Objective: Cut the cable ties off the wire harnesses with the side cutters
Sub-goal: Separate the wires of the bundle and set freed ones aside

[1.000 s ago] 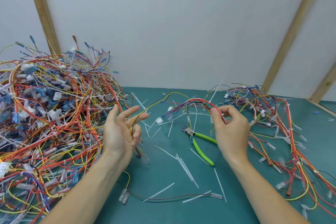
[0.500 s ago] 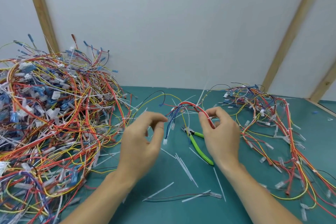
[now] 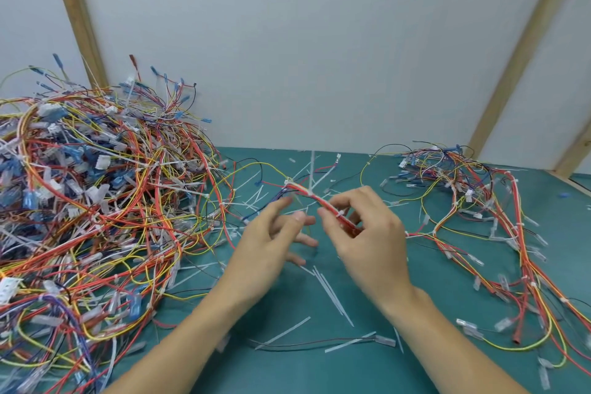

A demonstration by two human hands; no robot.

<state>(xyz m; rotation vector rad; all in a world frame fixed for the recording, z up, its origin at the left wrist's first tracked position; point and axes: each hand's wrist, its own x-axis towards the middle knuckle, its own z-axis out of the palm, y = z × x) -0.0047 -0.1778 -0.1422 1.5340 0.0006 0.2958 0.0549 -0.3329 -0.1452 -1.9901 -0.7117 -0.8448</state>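
- The green table mat [image 3: 479,358] fills the near half of the view; a pale wall with slanted wooden battens [image 3: 78,19] rises behind its far edge.
- A big heap of wire harnesses [image 3: 89,201], red, yellow, orange and blue with white and blue connectors, covers the left side from the near edge up to the wall.
- A smaller, flatter spread of harnesses [image 3: 499,227] lies on the right, its long red and yellow strands trailing toward the near right corner.
- The right hand [image 3: 367,233] is at the middle of the mat, raised above it, thumb and fingers curled around a red harness bundle [image 3: 315,198] and pinching it.
- That red bundle runs from the right hand up and away to the left, with a white cable tie [image 3: 339,213] around it just by the thumb; thinner yellow and blue wires fan out from its far end.
- The left hand [image 3: 268,240] is just left of the right one, fingers loosely spread and gripping nothing; whether its fingertips touch the thin wires beside them cannot be told.
- Cut white tie strips [image 3: 332,294] lie scattered on the mat between the two heaps, several side by side just near of the hands, more toward the far edge.
- A single dark wire [image 3: 307,344] with a clear terminal at its right end lies across the mat between the forearms.
- The side cutters do not show; the hands cover the middle of the mat.
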